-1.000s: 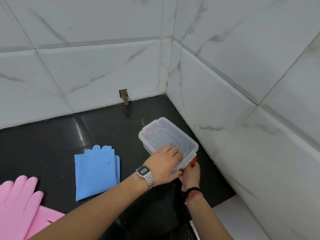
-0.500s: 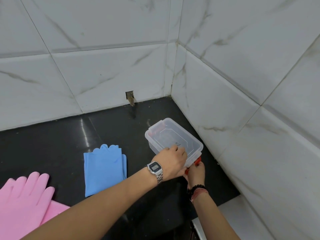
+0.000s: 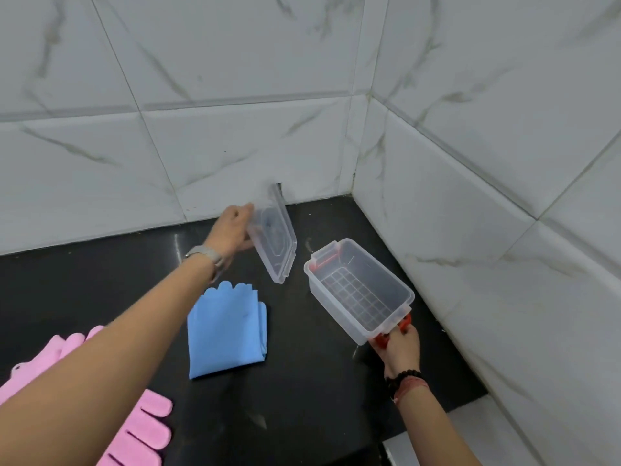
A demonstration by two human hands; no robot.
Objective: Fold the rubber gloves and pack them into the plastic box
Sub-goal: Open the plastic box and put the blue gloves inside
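On black counter by tiled corner | left hand point(image 3: 235, 227) grips lid point(image 3: 274, 237), tilted up | right hand point(image 3: 400, 344) pinches red latch point(image 3: 386, 338) of open plastic box point(image 3: 361, 290) | blue gloves point(image 3: 226, 327) folded, box-left; pink gloves point(image 3: 141, 432) near edge | gloves look soft, limp, grippy: take folded stack by edges.

The black glossy countertop point(image 3: 302, 391) is hemmed in by white marble-look wall tiles point(image 3: 470, 230) at the back and on the right, meeting in a corner. The clear plastic box point(image 3: 361, 290), lid off, sits close to the right wall, leaving only a narrow strip there; its open top is unobstructed from above. The left hand point(image 3: 235, 230) holds the clear plastic lid point(image 3: 274, 237) tilted upright near the back wall, blocking that stretch. Between lid and box runs an open lane of dark counter. The folded blue rubber glove point(image 3: 226, 331) lies flat left of the box, the pink rubber gloves point(image 3: 141, 432) at the near left edge, with bare counter between them. The right hand point(image 3: 401, 348) occupies the box's near end.
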